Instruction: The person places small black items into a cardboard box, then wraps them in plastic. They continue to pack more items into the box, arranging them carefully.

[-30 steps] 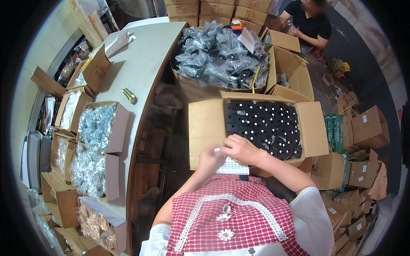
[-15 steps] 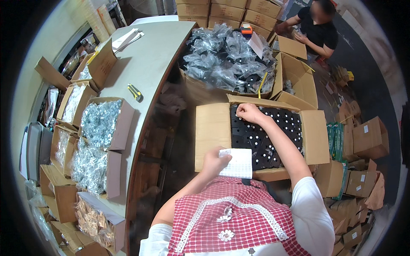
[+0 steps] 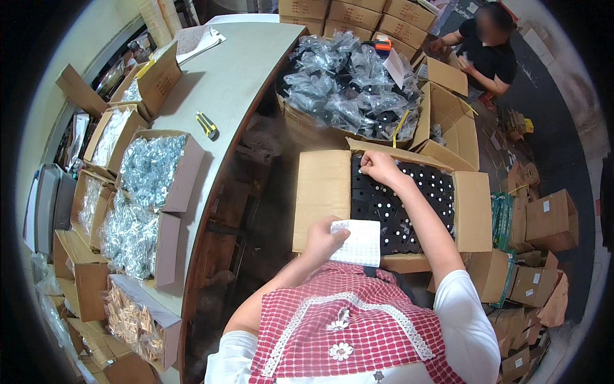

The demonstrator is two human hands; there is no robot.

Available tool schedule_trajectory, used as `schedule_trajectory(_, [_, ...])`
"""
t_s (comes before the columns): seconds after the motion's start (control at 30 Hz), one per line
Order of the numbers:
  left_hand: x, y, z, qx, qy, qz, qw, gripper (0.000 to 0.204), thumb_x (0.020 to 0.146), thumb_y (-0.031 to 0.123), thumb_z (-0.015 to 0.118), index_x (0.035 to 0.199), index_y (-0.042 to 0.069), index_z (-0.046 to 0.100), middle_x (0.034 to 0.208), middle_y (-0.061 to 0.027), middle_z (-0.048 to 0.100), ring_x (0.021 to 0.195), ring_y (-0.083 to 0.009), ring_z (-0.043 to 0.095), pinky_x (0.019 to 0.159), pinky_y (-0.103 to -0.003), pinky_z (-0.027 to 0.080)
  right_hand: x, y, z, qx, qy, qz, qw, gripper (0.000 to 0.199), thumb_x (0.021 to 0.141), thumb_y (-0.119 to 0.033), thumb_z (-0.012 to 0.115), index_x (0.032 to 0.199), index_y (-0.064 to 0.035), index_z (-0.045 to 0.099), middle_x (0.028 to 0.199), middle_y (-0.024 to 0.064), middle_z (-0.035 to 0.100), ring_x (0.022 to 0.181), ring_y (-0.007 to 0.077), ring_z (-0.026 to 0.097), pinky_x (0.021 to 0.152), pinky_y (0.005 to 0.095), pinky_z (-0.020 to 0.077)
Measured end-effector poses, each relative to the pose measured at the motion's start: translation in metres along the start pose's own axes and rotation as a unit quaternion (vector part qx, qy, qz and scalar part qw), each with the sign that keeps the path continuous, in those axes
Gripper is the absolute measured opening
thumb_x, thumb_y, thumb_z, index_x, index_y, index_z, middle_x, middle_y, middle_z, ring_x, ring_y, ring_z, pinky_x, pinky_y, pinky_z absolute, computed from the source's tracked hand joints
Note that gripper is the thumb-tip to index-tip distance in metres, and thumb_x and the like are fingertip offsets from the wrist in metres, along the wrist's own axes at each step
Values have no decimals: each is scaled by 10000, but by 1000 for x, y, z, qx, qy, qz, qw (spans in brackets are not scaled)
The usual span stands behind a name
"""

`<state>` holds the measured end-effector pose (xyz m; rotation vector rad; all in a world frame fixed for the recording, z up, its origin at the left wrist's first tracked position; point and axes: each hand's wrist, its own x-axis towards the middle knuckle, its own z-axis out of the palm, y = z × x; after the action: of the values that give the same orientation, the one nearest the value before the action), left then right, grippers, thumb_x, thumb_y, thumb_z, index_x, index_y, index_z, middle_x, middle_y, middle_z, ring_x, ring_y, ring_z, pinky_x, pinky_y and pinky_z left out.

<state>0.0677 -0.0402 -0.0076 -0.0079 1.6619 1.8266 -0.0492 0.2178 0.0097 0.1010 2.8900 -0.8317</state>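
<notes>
My left hand [image 3: 325, 240] pinches a white sheet of small round stickers [image 3: 358, 243] between thumb and fingers, over the near left corner of an open cardboard box. Rows of flat black pieces [image 3: 400, 221] fill this box, and many of them carry a white dot. At the box's far left corner, my right hand [image 3: 378, 168] is closed in a pinch, its fingertips down at the black pieces. A whitish spot shows by those fingertips; whether they hold it I cannot tell. The box's left flap [image 3: 323, 192] is folded outward.
Beyond the box stands a bigger carton of bagged black parts [image 3: 352, 89], beside another open carton [image 3: 451, 121]. On the left, a grey table [image 3: 236, 64] bears a yellow utility knife [image 3: 206, 125] and boxes of bagged metal parts [image 3: 150, 169]. A co-worker [image 3: 489, 51] is at the far right.
The view has shifted slightly. My right hand stays at the far left corner of the box, its fingers a little changed in pose. The left hand still holds the sticker sheet.
</notes>
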Motion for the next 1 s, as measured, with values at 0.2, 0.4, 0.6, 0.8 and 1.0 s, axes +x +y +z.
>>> schedule_trajectory(0.2, [2, -1, 1, -16, -13, -3, 1000, 234, 866, 81, 716, 1063, -37, 674, 820, -52, 666, 683, -105, 603, 596, -270, 472, -24, 9, 12, 15, -1, -46, 999, 141, 813, -74, 712, 919, -8, 648, 845, 153, 713, 805, 314, 703, 755, 396, 553])
schedule_trajectory(0.4, [0, -3, 3, 0, 10, 0, 1000, 232, 874, 68, 706, 1074, -45, 670, 831, -62, 677, 697, -114, 618, 611, -276, 491, -29, 1, 19, -143, 46, -104, 983, 196, 827, -86, 725, 897, -8, 560, 915, 167, 679, 906, 375, 667, 750, 480, 520])
schedule_trajectory(0.6, [-8, 6, 7, 43, 16, 1, 999, 245, 873, 61, 704, 1096, -36, 676, 826, -65, 677, 681, -116, 617, 592, -284, 502, -61, -26, -7, -15, 25, -45, 999, 254, 827, -201, 757, 917, -7, 619, 881, 165, 683, 857, 363, 674, 755, 447, 546])
schedule_trajectory(0.8, [-17, 23, 13, 57, 13, 26, 998, 232, 857, 17, 640, 1079, -35, 682, 798, -65, 670, 683, -109, 615, 571, -282, 481, -123, -66, 16, 25, -75, -267, 960, 169, 881, -156, 670, 975, -18, 643, 936, 155, 637, 930, 336, 643, 801, 406, 532])
schedule_trajectory(1.0, [-15, 19, 15, 154, 19, 115, 981, 223, 833, -8, 607, 1047, -39, 662, 800, -121, 686, 715, -163, 648, 615, -328, 504, -137, -80, 23, -21, -24, -305, 952, 170, 818, -94, 614, 969, -29, 655, 987, 136, 648, 991, 347, 636, 875, 444, 524])
